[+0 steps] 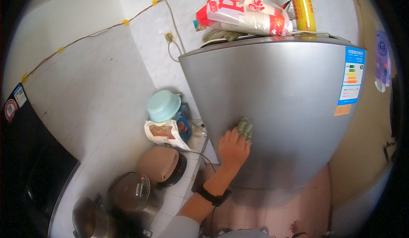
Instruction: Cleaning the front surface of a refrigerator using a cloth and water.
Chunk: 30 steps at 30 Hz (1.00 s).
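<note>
My left hand (234, 148) presses a folded green and pale cloth or scrub pad (245, 129) against the silver front of a refrigerator (281, 88). The fingers are bent over the pad, and a black band (214, 196) circles the wrist. The contact lies left of the middle of this smooth front, and shadows of the arm fall across it. Near the upper right edge a blue and white energy label (351, 75) is stuck on, with a tan patch below it. A small blurred patch of skin at the bottom edge may be my right hand or a foot; I cannot tell.
Bagged paper cups (246, 13) and a yellow roll (302, 6) stand on top of the refrigerator. Left, a tiled ledge (171, 201) carries a pale blue basin (164, 105), a rice cooker (129, 190) and other kitchenware. A cable (207, 159) hangs beside the refrigerator.
</note>
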Each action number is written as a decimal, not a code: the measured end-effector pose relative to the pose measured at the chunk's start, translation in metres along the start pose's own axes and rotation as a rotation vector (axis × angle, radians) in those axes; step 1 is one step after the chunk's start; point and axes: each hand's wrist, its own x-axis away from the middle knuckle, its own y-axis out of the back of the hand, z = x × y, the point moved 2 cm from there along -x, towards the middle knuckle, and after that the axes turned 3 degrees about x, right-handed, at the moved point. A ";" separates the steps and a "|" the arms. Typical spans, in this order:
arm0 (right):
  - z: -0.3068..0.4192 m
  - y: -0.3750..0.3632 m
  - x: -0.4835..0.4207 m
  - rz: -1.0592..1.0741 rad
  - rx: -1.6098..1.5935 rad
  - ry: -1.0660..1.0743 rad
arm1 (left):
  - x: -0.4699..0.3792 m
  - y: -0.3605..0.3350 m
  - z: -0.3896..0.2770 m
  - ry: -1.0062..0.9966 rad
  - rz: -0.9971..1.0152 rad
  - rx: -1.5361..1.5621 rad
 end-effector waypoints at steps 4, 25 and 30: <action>0.035 -0.060 0.010 -0.190 0.185 0.121 | 0.014 0.022 0.048 -0.068 -0.128 -0.230; 0.030 -0.080 0.012 -0.209 0.222 0.036 | 0.003 0.026 0.023 0.093 -0.129 0.029; 0.112 -0.178 0.093 -0.127 0.532 0.308 | 0.024 0.049 0.061 0.781 -0.005 1.049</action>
